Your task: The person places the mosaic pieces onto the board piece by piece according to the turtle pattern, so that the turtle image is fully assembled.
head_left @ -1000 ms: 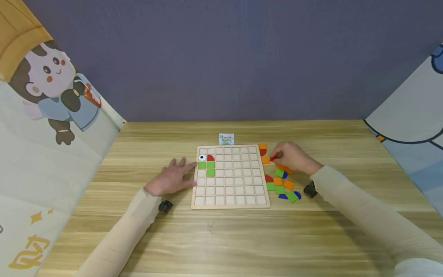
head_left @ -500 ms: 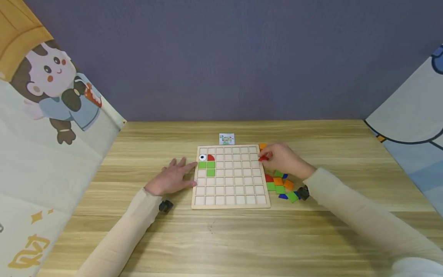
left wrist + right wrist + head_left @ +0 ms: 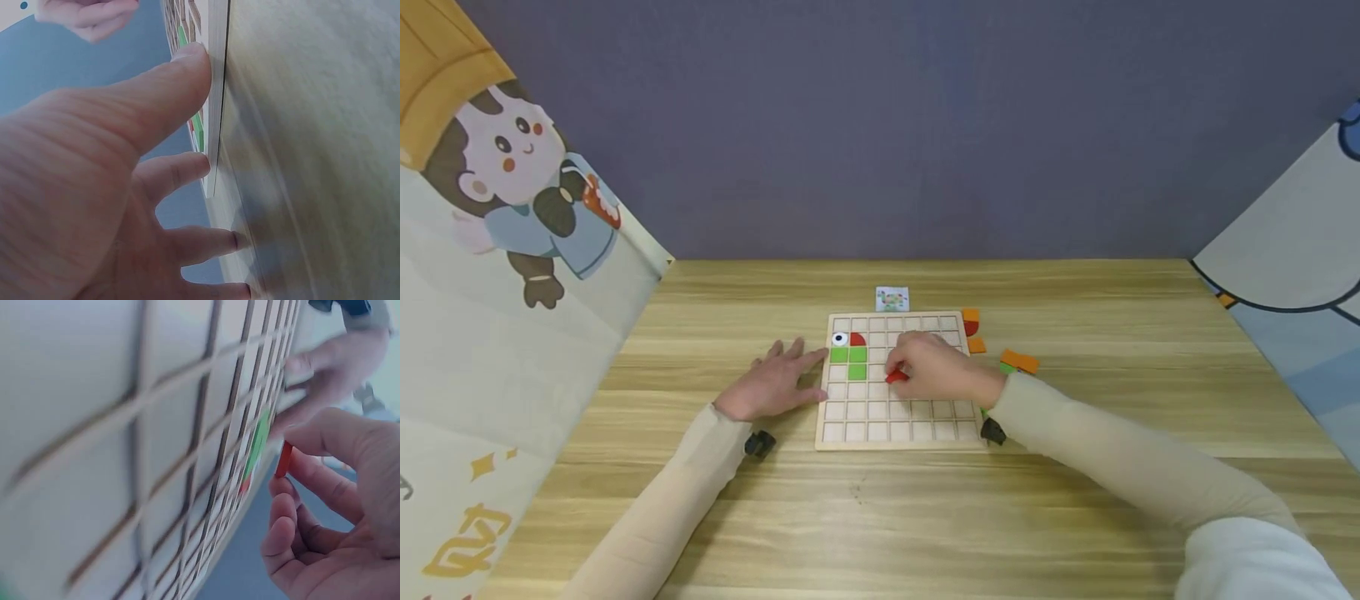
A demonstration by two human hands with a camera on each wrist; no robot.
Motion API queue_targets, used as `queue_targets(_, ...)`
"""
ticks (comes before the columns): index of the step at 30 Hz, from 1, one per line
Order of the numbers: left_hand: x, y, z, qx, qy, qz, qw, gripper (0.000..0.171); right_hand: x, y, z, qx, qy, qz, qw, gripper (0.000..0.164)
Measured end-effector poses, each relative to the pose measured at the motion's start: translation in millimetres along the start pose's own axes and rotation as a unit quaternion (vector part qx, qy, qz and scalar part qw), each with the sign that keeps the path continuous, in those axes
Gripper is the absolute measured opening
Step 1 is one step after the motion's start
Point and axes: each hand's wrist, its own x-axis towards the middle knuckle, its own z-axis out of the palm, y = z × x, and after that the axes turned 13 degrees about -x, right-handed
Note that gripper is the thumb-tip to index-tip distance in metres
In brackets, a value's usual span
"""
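A wooden grid board [image 3: 880,432] lies on the table. In its upper left cells sit a white eye tile [image 3: 839,339], a red quarter-round tile [image 3: 857,339] and several green square tiles [image 3: 857,372]. My right hand [image 3: 936,367] pinches a small red tile [image 3: 897,377] between thumb and fingers over the middle of the board; the right wrist view shows that red tile [image 3: 284,459] edge-on. With fingers spread, my left hand [image 3: 773,385] rests at the board's left edge, its thumb and index fingertip touching the frame in the left wrist view.
Behind the board lies a small picture card [image 3: 892,299]. Right of it are an orange tile with a red one [image 3: 971,321], another orange tile [image 3: 976,344], and orange tiles [image 3: 1019,361] farther out. My right forearm hides more tiles. A dark wall [image 3: 925,133] stands behind.
My right hand has carried the red tile leftward from the loose tiles on the right to over the middle of the board. The left hand has stayed in place.
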Motion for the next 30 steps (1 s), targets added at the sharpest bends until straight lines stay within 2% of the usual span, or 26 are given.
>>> queue_targets(6,3.3,1.3,-0.5,0.009,0.007,0.004,0.9999,0.073,22.4,-24.5,10.0,0.001,-0.03,-0.017,0.999,0.004)
queue_targets(13,5.1,2.2,0.2,0.002,0.005,-0.003,1.0,0.073,34.2,-34.7,19.5,0.009,-0.038,0.009,0.999,0.005)
queue_targets(16,5.7,2.6,0.0,0.001,0.005,-0.007,1.0,0.073,34.4,-36.3,21.5,0.008,-0.031,0.019,0.999,0.012)
queue_targets(19,6.8,2.0,0.2,0.001,0.005,-0.008,1.0,0.073,33.2,-35.7,20.2,-0.002,-0.027,0.005,1.0,0.018)
queue_targets(24,8.0,1.1,0.7,0.001,0.007,-0.009,0.9999,0.073,30.9,-33.4,16.1,-0.004,-0.042,-0.042,0.998,0.013)
queue_targets(30,7.2,2.7,-0.1,-0.005,0.006,-0.011,0.9999,0.073,34.1,-30.3,18.5,0.009,-0.044,-0.054,0.998,0.01)
